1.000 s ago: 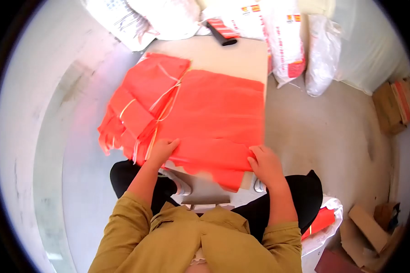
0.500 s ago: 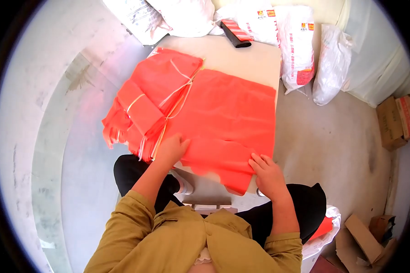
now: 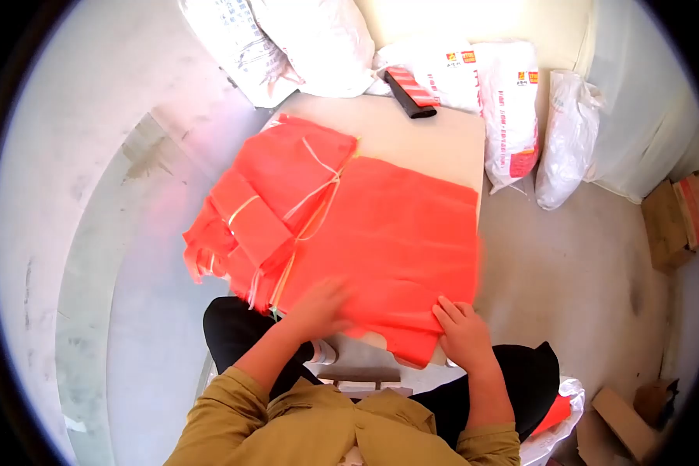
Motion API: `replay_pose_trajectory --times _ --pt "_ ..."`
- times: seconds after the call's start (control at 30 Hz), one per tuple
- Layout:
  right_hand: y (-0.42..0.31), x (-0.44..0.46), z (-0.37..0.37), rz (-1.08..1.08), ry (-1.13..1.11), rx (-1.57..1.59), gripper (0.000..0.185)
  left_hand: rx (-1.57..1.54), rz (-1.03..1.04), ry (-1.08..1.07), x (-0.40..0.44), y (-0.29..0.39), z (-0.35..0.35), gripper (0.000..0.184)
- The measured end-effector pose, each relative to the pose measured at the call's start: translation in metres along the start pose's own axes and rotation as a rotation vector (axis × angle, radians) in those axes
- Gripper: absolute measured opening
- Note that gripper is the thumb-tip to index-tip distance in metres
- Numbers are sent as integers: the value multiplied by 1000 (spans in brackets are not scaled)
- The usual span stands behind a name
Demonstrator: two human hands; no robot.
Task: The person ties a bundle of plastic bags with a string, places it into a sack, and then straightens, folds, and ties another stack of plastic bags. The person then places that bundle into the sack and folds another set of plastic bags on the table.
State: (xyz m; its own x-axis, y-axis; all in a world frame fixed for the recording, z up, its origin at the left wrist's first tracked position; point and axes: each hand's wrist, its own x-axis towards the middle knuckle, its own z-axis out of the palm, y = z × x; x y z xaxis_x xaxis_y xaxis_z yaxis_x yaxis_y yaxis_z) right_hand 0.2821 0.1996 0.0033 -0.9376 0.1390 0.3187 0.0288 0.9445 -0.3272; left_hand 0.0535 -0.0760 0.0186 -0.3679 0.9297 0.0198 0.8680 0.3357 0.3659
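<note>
Standing by, I am noting a red sheet [image 3: 396, 225] lying spread over the centre of the frame, its lower edge falling nearest the person. It is covering much of a beige tabletop [image 3: 357, 115], probably being laid flat so both sides are staying within reach.

Left of centre, a folded red bundle [image 3: 260, 229] is sitting on more red material [image 3: 287, 155]; a yellow band [image 3: 243, 210] is wrapping the bundle, presumably keeping its folds together. Pale cords [image 3: 335, 179] are trailing beside the sheet.

Grip, right: the right grip [image 3: 466, 335] is resting at the sheet's lower-right edge, fingers slightly bent and touching the red surface, likely steadying that corner. Thumb not showing clearly; cannot tell whether it is clamping.

Grip, left: the left grip [image 3: 318, 311] is lying over the sheet's lower-left part, too blurred for judging its opening or whether it is touching.
</note>
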Motion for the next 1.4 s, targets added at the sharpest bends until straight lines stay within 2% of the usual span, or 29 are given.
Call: replay_pose_trajectory --times 0.1,0.2,0.33,0.5,0.6,0.7,0.83,0.87,1.0,1.1,1.3,1.4 --pt "1 2 -1 0 -37 6 51 -6 -17 -18 -1 -3 1 82" --pt "3 6 1 -46 28 4 49 -11 0 -15 0 -4 -2 81" --pt "1 10 -8 14 -20 21 43 -41 -16 5 1 -4 -4 78" --pt "1 17 -24 50 -14 132 33 -20 -17 30 1 -16 1 60" --pt "1 17 -38 144 -97 250 27 -57 -43 46 -3 -18 -7 48" --pt "-1 19 -61 332 -240 382 22 -168 -143 16 -3 -17 -31 35" --pt "16 14 -60 501 -164 569 25 -170 -218 -135 13 -9 -65 22" --pt "27 10 -49 544 -110 626 27 -137 -234 -159 16 -20 -62 21" --pt "32 17 -44 662 -5 699 35 -344 -319 -219 41 -21 -72 26" --pt "49 13 -12 745 69 785 39 -260 -349 -268 61 -29 -73 21" --pt "64 12 20 817 152 745 47 -412 -479 -194 86 -42 -63 24" --pt "66 20 23 810 176 750 44 -437 -405 47 78 -65 -34 39"
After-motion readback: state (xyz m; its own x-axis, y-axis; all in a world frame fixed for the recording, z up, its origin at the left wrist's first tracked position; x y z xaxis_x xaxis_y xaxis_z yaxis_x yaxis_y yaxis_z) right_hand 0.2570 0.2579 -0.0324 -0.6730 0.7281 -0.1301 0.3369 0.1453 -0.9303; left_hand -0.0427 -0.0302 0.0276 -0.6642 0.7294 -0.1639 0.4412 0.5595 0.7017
